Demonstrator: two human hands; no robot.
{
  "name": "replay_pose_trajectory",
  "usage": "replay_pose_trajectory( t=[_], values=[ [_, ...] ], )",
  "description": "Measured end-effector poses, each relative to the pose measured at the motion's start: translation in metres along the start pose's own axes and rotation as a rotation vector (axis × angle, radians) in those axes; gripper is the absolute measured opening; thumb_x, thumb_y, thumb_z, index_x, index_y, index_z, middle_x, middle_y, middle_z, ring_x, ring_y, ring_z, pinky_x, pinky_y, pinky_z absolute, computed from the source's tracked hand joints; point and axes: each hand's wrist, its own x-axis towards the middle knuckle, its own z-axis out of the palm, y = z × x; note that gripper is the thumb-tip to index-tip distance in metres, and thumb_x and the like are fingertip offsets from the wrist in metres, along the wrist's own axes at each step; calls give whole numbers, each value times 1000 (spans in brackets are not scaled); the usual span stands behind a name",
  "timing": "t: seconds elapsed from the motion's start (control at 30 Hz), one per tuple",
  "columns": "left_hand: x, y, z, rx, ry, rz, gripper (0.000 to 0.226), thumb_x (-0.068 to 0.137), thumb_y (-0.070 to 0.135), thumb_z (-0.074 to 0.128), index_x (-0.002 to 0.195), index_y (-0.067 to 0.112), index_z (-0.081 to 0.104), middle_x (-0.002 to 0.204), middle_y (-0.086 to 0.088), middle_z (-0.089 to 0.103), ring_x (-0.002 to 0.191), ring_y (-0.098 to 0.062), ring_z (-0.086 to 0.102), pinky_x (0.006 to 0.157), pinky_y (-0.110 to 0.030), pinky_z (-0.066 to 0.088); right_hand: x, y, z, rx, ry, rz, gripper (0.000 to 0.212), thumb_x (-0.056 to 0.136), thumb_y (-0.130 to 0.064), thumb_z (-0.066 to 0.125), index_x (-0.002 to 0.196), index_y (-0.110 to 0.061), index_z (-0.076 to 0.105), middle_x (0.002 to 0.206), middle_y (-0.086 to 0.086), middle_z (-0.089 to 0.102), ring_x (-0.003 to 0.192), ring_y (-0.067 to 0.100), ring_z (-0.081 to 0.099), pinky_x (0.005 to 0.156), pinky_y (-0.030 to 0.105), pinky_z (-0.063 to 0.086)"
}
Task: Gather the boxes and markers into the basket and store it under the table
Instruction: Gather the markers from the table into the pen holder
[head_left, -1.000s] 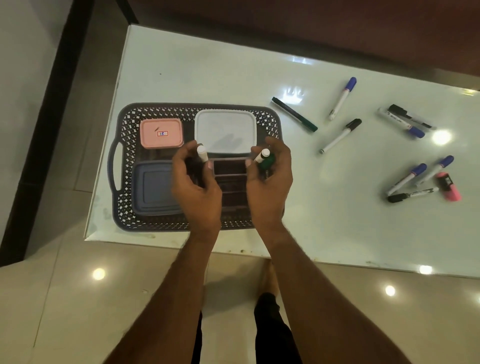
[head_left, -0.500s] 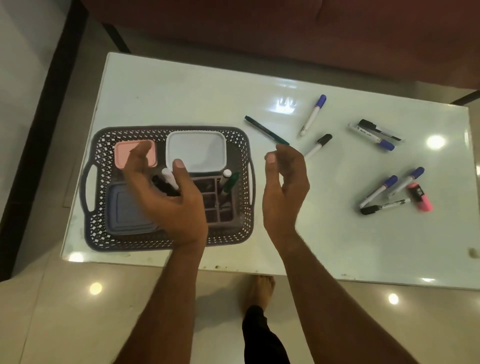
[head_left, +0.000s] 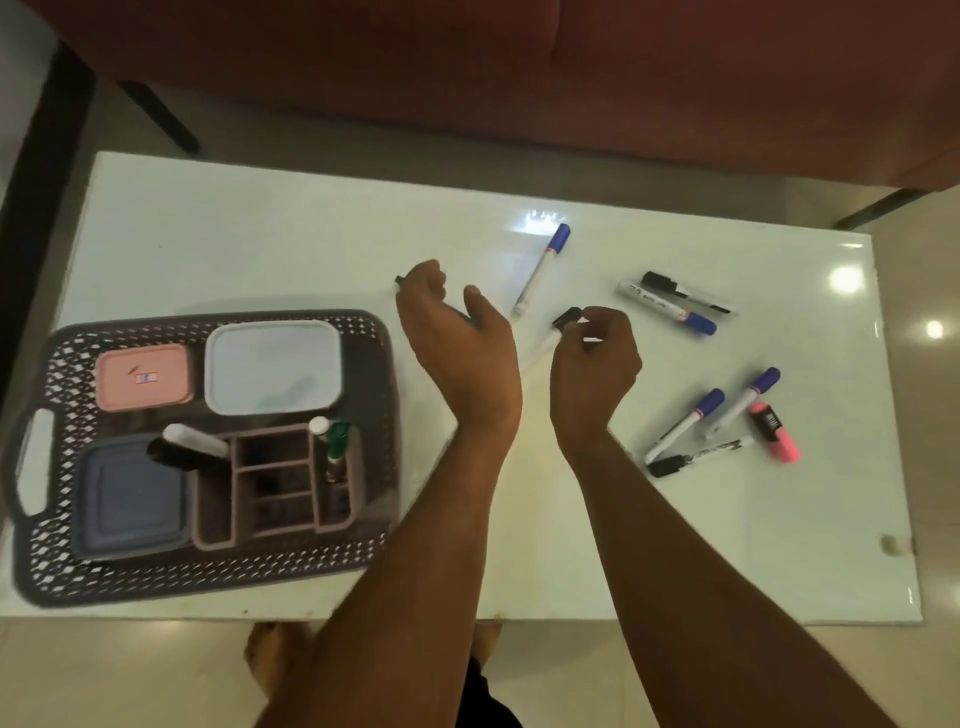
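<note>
The dark perforated basket (head_left: 208, 325) sits at the table's left end. It holds a pink box (head_left: 143, 376), a white box (head_left: 272, 366), a blue box (head_left: 130, 499) and a brown organiser (head_left: 270, 483). A black-and-white marker (head_left: 187, 447) and a green marker (head_left: 337, 441) stand in the organiser. My left hand (head_left: 457, 338) is cupped, thumb apart, over a dark green pen (head_left: 400, 280) lying on the table. My right hand (head_left: 592, 358) pinches the black-capped marker (head_left: 563, 319), which rests on the table.
A blue-capped marker (head_left: 543, 267) lies beyond my hands. A black and a blue marker (head_left: 675, 301) lie further right. Several more markers (head_left: 696, 426) and a pink highlighter (head_left: 774, 431) lie near the right end. A red sofa (head_left: 519, 78) stands behind the table.
Both hands have left the basket and moved right over the table. The markers they carried now stand in the organiser. The right hand has closed on the black-capped marker.
</note>
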Motion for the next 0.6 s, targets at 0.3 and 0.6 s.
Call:
replay_pose_trajectory(
  t=[0.3, 0.6],
  values=[
    [22, -53, 52, 443, -15, -261, 49, 94, 20, 71, 133, 2, 48, 135, -14, 54, 125, -28, 52, 105, -33, 44, 32, 18, 21, -267, -184, 121, 38, 85, -39, 76, 105, -20, 50, 90, -6, 64, 78, 15, 60, 67, 18, 36],
    [18, -52, 59, 585, -130, -134, 26, 99, 8, 58, 124, 4, 57, 122, -15, 65, 113, -31, 65, 95, -33, 48, 45, 20, 16, -366, -170, 72, 31, 87, -19, 60, 118, -15, 65, 100, 3, 72, 90, 25, 68, 76, 27, 40]
  ],
)
